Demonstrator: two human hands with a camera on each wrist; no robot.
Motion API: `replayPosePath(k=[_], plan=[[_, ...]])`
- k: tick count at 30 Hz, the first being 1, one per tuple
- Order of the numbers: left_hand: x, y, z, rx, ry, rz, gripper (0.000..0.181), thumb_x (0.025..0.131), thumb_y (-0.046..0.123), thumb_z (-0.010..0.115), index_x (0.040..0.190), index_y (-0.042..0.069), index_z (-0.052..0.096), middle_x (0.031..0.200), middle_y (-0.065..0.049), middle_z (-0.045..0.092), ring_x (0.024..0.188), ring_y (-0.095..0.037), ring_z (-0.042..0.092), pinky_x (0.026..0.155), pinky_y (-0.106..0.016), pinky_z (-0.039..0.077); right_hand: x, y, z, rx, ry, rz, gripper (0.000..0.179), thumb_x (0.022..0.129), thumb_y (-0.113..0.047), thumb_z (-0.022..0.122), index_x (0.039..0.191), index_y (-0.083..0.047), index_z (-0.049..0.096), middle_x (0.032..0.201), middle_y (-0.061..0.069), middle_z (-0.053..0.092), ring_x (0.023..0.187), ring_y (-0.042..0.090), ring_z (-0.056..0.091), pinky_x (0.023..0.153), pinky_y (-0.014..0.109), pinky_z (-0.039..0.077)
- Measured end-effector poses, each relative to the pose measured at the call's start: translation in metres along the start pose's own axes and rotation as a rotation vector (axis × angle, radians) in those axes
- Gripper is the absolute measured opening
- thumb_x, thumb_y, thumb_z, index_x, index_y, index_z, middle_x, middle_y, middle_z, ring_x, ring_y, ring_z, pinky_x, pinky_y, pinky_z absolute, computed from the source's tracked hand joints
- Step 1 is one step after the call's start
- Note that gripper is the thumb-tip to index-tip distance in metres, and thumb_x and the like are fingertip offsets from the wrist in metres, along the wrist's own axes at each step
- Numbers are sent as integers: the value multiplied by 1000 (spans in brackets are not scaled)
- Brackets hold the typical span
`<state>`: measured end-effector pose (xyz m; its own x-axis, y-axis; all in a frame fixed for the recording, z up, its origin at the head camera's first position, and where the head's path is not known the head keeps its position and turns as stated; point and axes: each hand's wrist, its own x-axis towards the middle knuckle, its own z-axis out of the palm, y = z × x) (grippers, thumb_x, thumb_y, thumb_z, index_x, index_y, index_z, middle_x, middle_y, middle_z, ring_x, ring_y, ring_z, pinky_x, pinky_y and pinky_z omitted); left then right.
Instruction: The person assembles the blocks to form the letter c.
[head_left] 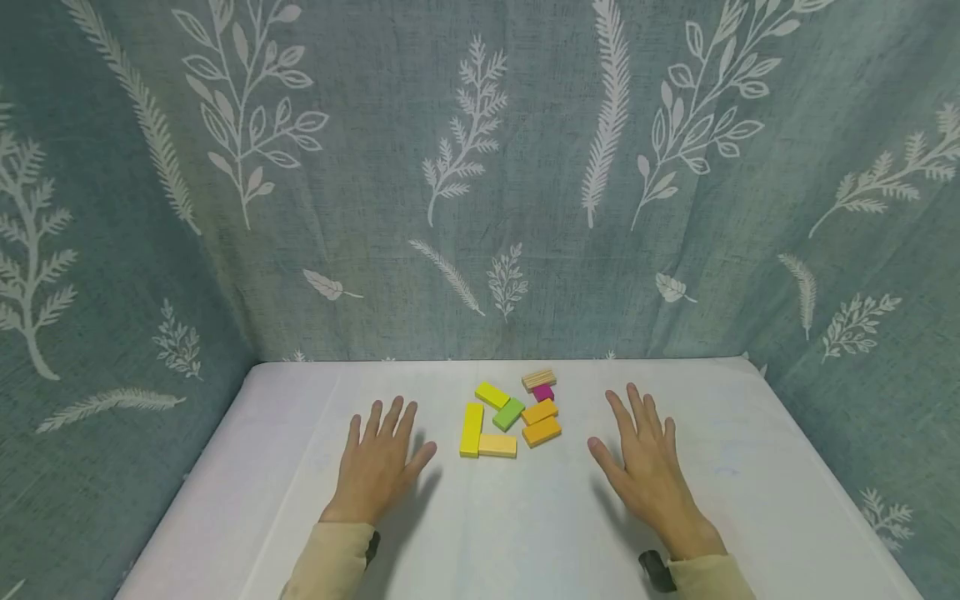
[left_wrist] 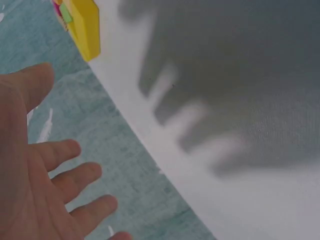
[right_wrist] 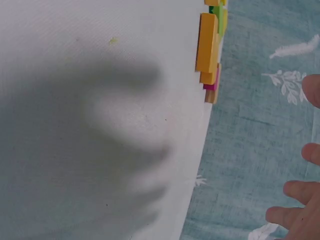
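Note:
Several coloured blocks lie grouped at mid-table in the head view: a long yellow block (head_left: 472, 430), a pale yellow-orange block (head_left: 498, 446) touching it, a shorter yellow block (head_left: 492, 395), a green block (head_left: 509, 413), two orange blocks (head_left: 542, 431), a small magenta block (head_left: 543, 392) and a striped wooden block (head_left: 538, 380). Left of them my left hand (head_left: 380, 467) hovers palm down, fingers spread, holding nothing. My right hand (head_left: 651, 475) hovers on the other side, also spread and holding nothing. Both wrist views show the hands (left_wrist: 55, 165) (right_wrist: 305, 200) apart from the blocks.
A white-covered table (head_left: 540, 533) bears the blocks and both hands' shadows. Blue-green curtains (head_left: 375, 167) with white leaf prints stand behind it and along both sides. Dark wrist straps (head_left: 657, 572) show at the sleeve cuffs.

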<state>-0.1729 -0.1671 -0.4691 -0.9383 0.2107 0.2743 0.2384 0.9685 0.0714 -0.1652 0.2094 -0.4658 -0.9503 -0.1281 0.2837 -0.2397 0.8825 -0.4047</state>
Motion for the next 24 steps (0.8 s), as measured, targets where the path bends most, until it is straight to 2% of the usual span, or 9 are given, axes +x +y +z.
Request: replayPosePath(k=[5, 15, 19, 24], plan=[[4, -1, -2, 0, 12, 23, 68, 98, 48, 63, 147, 4, 51, 152, -19, 49, 141, -44, 41, 115, -65, 30, 2, 0, 0, -9, -12, -10, 75, 101, -47, 57, 160, -11, 28, 166, 24, 15, 150, 51, 11, 113, 77, 7], [13, -10, 1, 22, -47, 41, 66, 98, 47, 62, 147, 3, 52, 151, -18, 49, 140, -45, 41, 114, -65, 31, 11, 7, -7, -18, 7, -31, 75, 101, -43, 59, 160, -9, 28, 166, 24, 16, 149, 51, 14, 113, 76, 10], [19, -16, 2, -53, -101, 60, 71, 98, 51, 60, 151, 5, 48, 155, -17, 45, 145, -45, 33, 117, -65, 26, 16, 8, -9, -8, 4, -45, 76, 101, -46, 58, 160, -9, 27, 166, 23, 17, 150, 50, 14, 114, 75, 11], [31, -20, 5, -131, -146, 128, 75, 97, 54, 61, 153, 7, 44, 159, -13, 40, 149, -43, 26, 120, -63, 20, 24, 2, -6, 64, -12, -54, 76, 100, -43, 60, 159, -8, 28, 165, 22, 19, 150, 49, 15, 116, 73, 14]])
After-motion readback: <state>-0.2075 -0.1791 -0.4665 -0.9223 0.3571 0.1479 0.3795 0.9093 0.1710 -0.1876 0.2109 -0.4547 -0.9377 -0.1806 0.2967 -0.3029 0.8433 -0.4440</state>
